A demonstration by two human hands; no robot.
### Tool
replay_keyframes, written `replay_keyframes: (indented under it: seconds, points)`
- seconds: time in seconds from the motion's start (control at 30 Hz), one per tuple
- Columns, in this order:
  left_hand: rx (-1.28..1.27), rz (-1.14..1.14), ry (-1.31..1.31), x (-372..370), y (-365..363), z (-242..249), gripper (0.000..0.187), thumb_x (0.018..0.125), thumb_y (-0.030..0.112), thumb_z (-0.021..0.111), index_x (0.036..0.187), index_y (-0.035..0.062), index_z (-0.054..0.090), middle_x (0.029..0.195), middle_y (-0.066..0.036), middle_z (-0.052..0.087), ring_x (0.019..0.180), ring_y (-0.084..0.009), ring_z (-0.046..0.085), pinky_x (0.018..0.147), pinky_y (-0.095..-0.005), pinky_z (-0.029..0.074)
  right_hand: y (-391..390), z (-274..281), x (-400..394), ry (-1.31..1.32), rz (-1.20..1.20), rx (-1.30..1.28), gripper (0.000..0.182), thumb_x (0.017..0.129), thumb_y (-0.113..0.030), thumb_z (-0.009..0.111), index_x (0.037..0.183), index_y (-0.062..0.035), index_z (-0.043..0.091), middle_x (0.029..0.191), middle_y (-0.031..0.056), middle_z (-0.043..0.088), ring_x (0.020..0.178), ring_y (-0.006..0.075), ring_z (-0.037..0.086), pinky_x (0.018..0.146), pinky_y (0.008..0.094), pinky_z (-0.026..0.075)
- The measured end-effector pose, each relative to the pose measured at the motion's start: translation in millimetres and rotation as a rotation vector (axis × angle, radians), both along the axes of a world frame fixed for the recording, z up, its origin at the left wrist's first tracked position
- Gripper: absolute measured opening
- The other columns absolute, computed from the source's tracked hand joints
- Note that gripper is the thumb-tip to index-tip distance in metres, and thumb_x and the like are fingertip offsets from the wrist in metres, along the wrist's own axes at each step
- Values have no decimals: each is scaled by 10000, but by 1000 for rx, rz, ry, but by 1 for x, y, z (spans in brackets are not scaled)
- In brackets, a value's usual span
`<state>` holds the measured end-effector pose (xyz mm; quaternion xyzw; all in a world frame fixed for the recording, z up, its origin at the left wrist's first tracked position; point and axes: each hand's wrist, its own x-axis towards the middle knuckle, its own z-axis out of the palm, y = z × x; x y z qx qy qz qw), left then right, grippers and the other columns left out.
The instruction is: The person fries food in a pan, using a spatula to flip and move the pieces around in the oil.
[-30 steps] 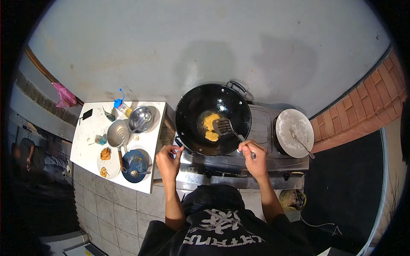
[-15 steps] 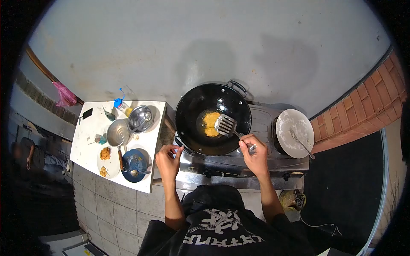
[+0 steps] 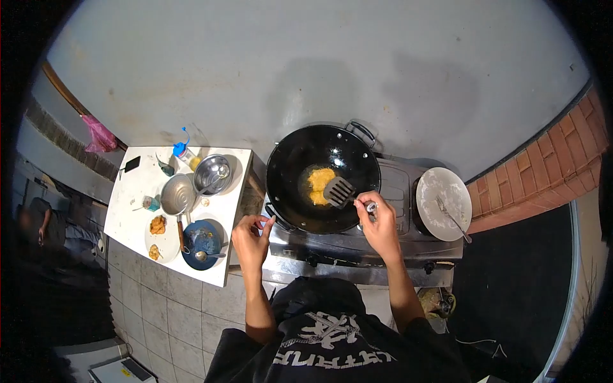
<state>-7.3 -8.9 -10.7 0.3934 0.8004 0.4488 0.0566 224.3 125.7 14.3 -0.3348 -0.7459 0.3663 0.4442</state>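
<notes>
My right hand (image 3: pixel 381 225) is closed around the handle of a slotted spatula (image 3: pixel 339 191). The spatula's blade is tilted over the right side of yellow, battered food (image 3: pixel 318 181) in oil at the bottom of a black wok (image 3: pixel 295 153). My left hand (image 3: pixel 250 241) is at the wok's near-left handle (image 3: pixel 271 210), with thumb and fingertips closed on it; part of that grip is hard to make out.
The wok stands on a metal gas stove (image 3: pixel 396 182). A floury plate (image 3: pixel 437 185) with a fork (image 3: pixel 452 220) is at right. On the white table (image 3: pixel 129 210) at left are a saucepan (image 3: pixel 174 195), a steel bowl (image 3: pixel 211 167), a blue plate (image 3: pixel 199 239) and fried pieces (image 3: pixel 157 225). A person (image 3: pixel 48 220) is far left.
The spatula blade has tipped over, its face now darker, and sits slightly lower in the wok beside the food. My left hand stays at the wok's handle. The view has shifted slightly.
</notes>
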Motion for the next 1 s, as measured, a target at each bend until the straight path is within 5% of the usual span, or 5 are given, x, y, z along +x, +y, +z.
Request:
replay_keyframes:
  seconds: [0.43,0.6,0.83,1.0]
  points:
    - [28,22,-4,8,14,7,227,769,189,815,766,0,689,647,-76,541,502,-173,453,492,-327,348,15,17,6,-21,-27,-115,93,911,-29,672,879,31,609,664,18,599,555,38,526,465,204,388]
    - [7,57,-45,11,13,7,216,780,177,809,778,-6,694,648,-71,541,502,-153,448,491,-317,342,28,49,6,-174,41,38,192,890,-113,711,870,27,583,648,113,606,509,154,554,497,303,420]
    - [-83,125,-45,22,7,24,240,789,205,811,830,-5,702,678,-76,567,521,-142,476,504,-293,370,62,72,-6,-350,162,-96,283,908,-199,692,898,48,554,677,205,622,567,344,603,562,397,461]
    - [-133,175,-25,33,-3,32,223,791,199,806,853,7,712,687,-75,575,558,-148,498,525,-298,396,72,54,-13,-365,233,-58,278,926,-200,665,907,53,551,697,225,630,647,385,644,590,434,475]
